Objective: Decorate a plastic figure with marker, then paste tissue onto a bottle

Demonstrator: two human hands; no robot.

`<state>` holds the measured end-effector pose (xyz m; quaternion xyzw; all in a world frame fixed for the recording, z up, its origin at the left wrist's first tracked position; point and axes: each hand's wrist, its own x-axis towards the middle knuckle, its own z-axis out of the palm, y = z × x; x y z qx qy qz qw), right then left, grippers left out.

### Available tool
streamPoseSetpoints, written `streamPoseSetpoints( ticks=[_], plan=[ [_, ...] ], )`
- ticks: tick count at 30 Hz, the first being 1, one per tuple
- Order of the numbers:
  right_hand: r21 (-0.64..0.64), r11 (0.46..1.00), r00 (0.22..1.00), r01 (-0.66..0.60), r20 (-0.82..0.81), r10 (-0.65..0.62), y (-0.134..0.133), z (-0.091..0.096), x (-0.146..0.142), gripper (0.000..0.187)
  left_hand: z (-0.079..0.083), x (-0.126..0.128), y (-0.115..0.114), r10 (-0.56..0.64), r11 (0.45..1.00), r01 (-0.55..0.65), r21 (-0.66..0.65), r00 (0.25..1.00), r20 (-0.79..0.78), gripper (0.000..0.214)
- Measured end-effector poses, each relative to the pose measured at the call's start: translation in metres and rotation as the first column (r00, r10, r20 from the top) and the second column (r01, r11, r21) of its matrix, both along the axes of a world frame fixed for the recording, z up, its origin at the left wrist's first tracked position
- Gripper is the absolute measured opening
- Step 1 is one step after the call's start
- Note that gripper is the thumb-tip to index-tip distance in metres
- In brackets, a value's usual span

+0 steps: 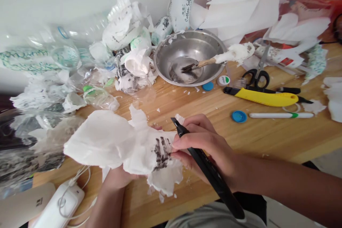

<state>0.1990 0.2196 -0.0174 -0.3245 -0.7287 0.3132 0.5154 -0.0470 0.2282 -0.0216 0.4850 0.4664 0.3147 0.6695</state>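
A white paper-covered form (98,139) lies across the front middle, rounded at its left end, with torn paper flaps. Dark black strokes mark its right part. From beneath, my left hand (121,177) holds it up; most of the fingers are hidden behind the paper. My right hand (216,144) grips a black marker (210,171), its chisel tip uncapped and pointing up and left, clear of the dark strokes. The thumb and fingertips of this hand also touch the right end of the form.
Behind stands a metal bowl (162,60) with a paper-wrapped brush (203,63) resting in it. Scissors (258,74), a yellow utility knife (264,97), a white pen (280,115) and bottle caps lie right. Plastic bottles (98,96) and paper-covered pieces crowd the left, near a white power strip (64,203).
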Motion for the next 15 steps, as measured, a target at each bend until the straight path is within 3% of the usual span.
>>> streamPoseSetpoints(
  ticks=[3,8,12,15],
  plan=[
    [0.003,1.0,1.0,0.013,0.01,-0.013,0.002,0.003,0.0,0.035,-0.001,-0.001,-0.001,0.009,1.0,-0.009,-0.003,1.0,0.005,0.073],
    [-0.013,0.999,0.999,0.035,0.002,-0.035,0.004,0.005,0.0,0.033,-0.006,-0.008,-0.001,-0.108,0.993,0.109,0.035,0.994,-0.023,0.07],
    [-0.036,0.998,0.998,0.044,-0.035,-0.045,0.004,0.004,-0.002,0.033,-0.007,-0.009,0.002,-0.119,0.989,0.123,0.079,0.991,-0.057,0.063],
    [-0.014,1.0,0.999,0.023,-0.023,-0.024,0.003,0.004,-0.003,0.033,-0.008,-0.01,0.001,-0.086,0.993,0.091,0.077,0.994,-0.071,0.07]
  ],
)
